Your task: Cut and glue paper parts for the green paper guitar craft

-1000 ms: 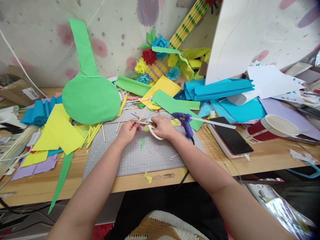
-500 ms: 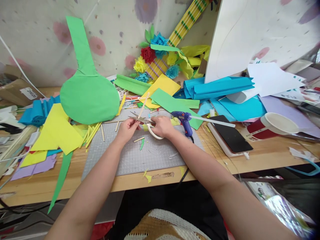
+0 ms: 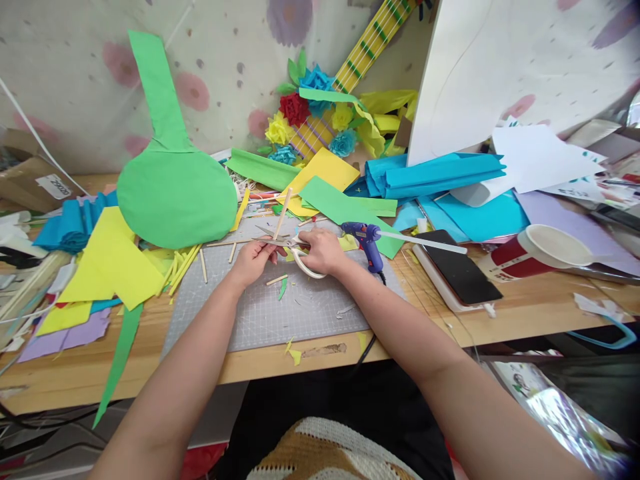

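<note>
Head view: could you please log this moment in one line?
left hand: holds wooden stick; right hand: holds scissors, blades open; short stick: on cutting mat

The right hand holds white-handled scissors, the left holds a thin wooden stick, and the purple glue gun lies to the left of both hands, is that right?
Not quite. The right hand does hold white-handled scissors and the left hand a thin wooden stick, but the purple glue gun lies right of both hands, as the head view shows.

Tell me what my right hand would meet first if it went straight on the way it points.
Your right hand would likely meet the pale stick at the blades of the scissors it holds, near your left hand; depth is unclear here.
</note>
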`<act>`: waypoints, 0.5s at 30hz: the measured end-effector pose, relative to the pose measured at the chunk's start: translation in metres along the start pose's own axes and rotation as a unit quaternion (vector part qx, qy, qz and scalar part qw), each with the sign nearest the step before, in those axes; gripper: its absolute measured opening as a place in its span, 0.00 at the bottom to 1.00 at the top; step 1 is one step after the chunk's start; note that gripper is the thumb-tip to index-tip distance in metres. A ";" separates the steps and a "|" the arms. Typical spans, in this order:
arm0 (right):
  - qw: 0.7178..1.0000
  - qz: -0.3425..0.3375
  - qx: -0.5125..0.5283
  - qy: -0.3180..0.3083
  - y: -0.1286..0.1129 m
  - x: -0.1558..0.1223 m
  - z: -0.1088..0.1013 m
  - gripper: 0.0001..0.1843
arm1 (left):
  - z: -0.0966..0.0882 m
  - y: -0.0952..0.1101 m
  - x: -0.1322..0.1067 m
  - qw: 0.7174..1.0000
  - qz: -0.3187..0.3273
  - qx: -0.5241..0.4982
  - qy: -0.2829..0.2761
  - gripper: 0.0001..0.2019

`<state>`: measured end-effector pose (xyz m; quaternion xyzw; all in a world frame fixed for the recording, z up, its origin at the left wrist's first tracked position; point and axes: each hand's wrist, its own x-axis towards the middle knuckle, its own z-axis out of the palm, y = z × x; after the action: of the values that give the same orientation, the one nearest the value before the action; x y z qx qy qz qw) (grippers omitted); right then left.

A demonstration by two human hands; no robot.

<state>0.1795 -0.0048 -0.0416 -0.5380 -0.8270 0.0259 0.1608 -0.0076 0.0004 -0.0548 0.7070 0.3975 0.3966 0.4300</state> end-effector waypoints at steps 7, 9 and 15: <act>0.999 0.042 -0.014 -0.006 -0.004 -0.001 -0.001 0.15 | 0.008 -0.001 -0.003 0.991 -0.016 0.025 0.128 0.13; 1.000 0.023 -0.005 0.003 -0.002 -0.001 0.000 0.14 | 0.008 -0.001 -0.002 0.993 -0.008 0.014 0.114 0.14; 0.999 -0.023 0.031 0.022 0.002 -0.001 0.003 0.13 | 0.003 -0.004 0.000 0.999 0.015 0.031 0.020 0.17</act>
<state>0.1806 -0.0044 -0.0454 -0.5143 -0.8340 0.0364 0.1964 -0.0057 0.0007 -0.0596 0.7182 0.4073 0.4042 0.3937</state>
